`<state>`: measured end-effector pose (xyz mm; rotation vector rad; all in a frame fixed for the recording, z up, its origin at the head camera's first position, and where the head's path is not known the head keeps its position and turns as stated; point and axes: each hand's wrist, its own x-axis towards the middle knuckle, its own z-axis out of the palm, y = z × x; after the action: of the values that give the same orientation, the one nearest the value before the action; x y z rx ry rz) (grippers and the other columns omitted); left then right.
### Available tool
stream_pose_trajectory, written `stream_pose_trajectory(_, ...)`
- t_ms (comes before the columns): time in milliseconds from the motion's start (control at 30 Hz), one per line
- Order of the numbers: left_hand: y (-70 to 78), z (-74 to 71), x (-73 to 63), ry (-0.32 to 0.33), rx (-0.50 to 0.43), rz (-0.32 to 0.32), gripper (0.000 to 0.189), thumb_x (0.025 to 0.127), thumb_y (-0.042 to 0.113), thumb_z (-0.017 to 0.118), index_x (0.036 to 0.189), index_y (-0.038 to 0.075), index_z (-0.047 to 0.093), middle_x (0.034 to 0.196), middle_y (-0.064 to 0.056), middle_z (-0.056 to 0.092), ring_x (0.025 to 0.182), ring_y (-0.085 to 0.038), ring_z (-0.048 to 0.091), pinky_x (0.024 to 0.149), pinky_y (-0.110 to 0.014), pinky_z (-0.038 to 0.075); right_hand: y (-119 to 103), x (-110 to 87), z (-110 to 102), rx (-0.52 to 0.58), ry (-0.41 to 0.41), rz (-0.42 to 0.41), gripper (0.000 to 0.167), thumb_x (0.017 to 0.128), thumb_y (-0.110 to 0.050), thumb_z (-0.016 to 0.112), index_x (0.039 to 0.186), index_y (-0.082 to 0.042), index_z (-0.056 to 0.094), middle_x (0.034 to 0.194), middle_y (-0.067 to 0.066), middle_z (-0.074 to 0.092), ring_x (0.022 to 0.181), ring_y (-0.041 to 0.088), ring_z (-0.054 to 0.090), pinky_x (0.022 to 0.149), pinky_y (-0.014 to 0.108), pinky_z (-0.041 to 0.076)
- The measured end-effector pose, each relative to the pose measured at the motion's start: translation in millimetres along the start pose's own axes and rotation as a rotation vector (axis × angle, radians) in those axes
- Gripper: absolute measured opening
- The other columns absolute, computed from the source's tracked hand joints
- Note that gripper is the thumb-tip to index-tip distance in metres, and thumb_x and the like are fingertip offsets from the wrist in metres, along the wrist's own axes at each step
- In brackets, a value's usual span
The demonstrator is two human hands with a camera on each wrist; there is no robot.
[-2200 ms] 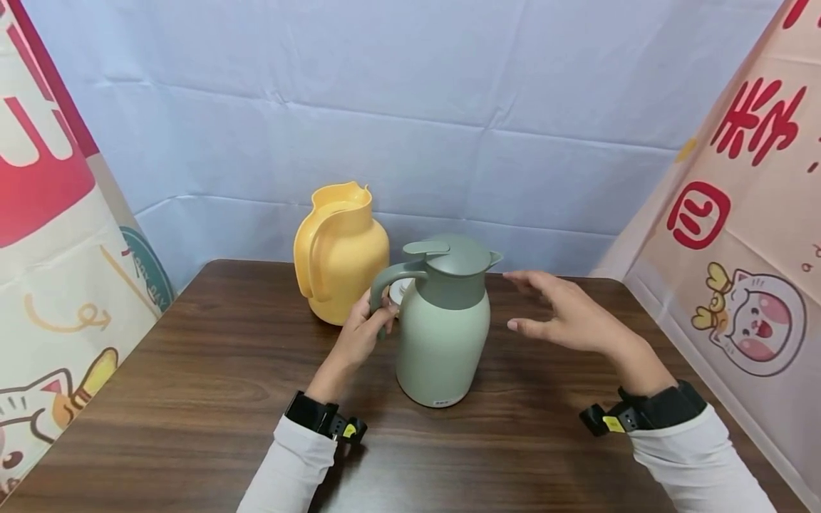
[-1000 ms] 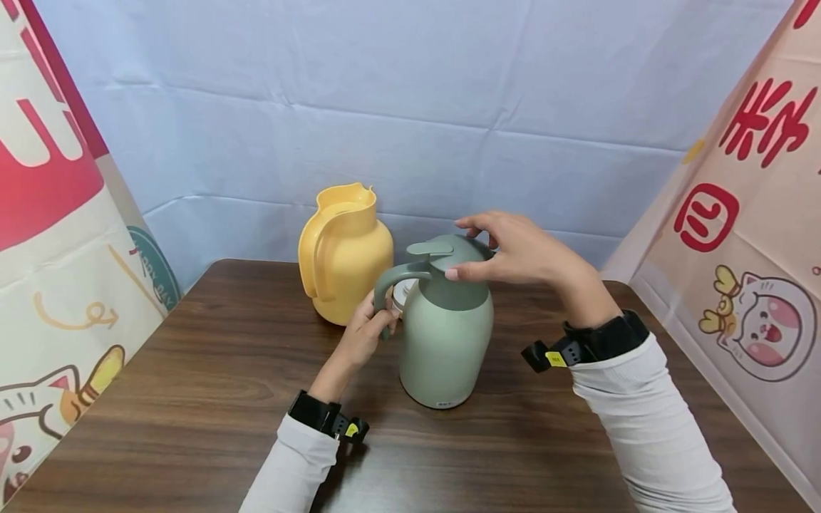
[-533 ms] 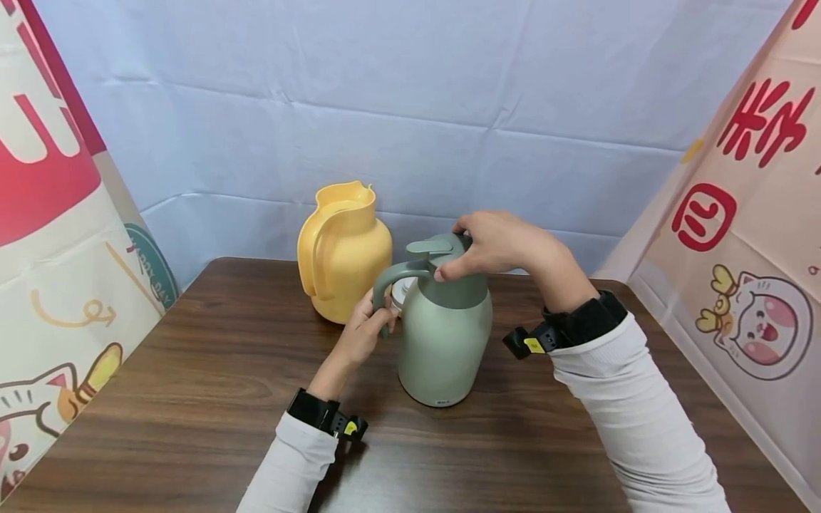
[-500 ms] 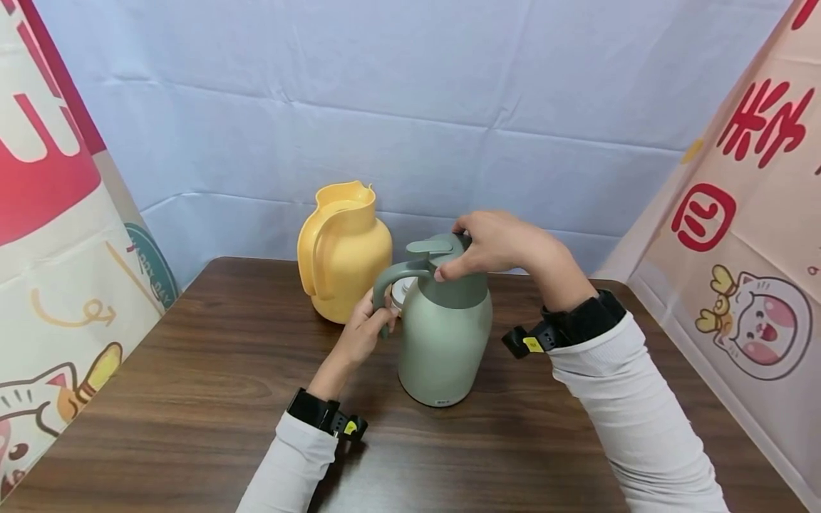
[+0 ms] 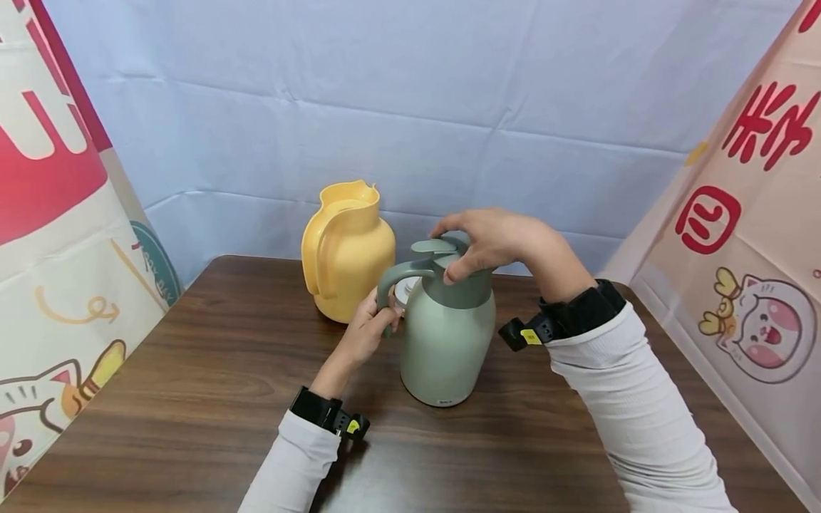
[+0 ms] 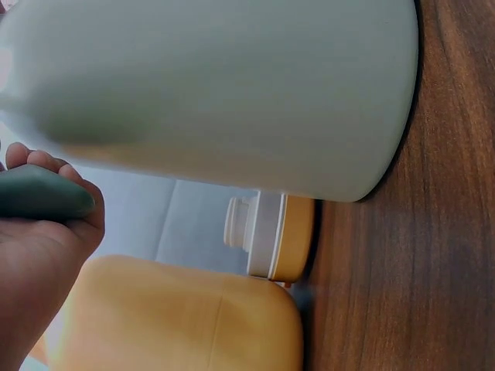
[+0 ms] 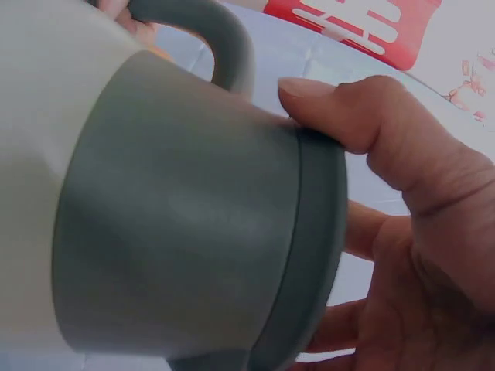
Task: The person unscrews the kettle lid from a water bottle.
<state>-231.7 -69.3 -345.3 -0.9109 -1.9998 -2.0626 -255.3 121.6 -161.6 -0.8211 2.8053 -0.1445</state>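
A pale green thermos jug (image 5: 449, 349) stands upright on the table, its neck and curved handle (image 5: 405, 271) a darker green. My left hand (image 5: 362, 331) grips the lower end of that handle; in the left wrist view, the fingers (image 6: 89, 205) curl round the handle's tip (image 6: 46, 193). From above, my right hand (image 5: 497, 239) holds the jug's lid (image 7: 321, 224), thumb on the near side and fingers over the far side. The lid sits on the neck with its thumb lever (image 5: 434, 246) toward the handle. The right hand covers much of the lid in the head view.
Behind and left of the green jug stands a yellow jug (image 5: 355, 267) with an uncovered top. A round yellow-and-white lid (image 6: 282, 236) lies on the wooden table (image 5: 212, 399) between the jugs, mostly hidden in the head view. A pale cloth hangs behind.
My right hand has come in from the right onto the lid, and its fingers now reach a little farther left across it. The left hand keeps its grip; the jug stays in place.
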Motion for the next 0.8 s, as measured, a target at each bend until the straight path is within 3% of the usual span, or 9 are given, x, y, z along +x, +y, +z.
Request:
stream_pose_trajectory(167, 0.1, 1.5, 0.7, -0.004, 0.013, 0.003, 0.009, 0.089, -0.008, 0.038, 0.082, -0.004, 0.041, 0.071, -0.031, 0.04, 0.063, -0.037, 0.036, 0.064, -0.038, 0.033, 1, -0.9, -2, 0.008, -0.032, -0.061, 0.062, 0.08, -0.026, 0.073, 0.135, -0.013, 0.047, 0.128, 0.013, 0.05, 0.116, 0.031, 0.045, 0.087, 0.046, 0.04)
stream_pose_trajectory(433, 0.0, 1.5, -0.7, -0.015, 0.008, 0.011, 0.01, 0.089, -0.008, 0.037, 0.082, -0.001, 0.039, 0.07, -0.032, 0.038, 0.063, -0.04, 0.036, 0.065, -0.037, 0.032, 9, -5.1, -1, 0.065, -0.042, -0.273, 0.049, 0.074, -0.004, 0.071, 0.119, -0.016, 0.055, 0.104, 0.005, 0.055, 0.09, 0.024, 0.049, 0.076, 0.04, 0.041)
stream_pose_trajectory(800, -2.2, 0.9, 0.5, -0.009, -0.018, 0.022, 0.01, 0.09, -0.006, 0.038, 0.08, -0.003, 0.037, 0.07, -0.03, 0.037, 0.063, -0.044, 0.035, 0.063, -0.034, 0.033, 20, -11.7, 9, 0.183, 0.007, -0.354, 0.049, 0.078, -0.002, 0.069, 0.123, -0.018, 0.056, 0.119, 0.002, 0.053, 0.105, 0.023, 0.048, 0.086, 0.045, 0.039)
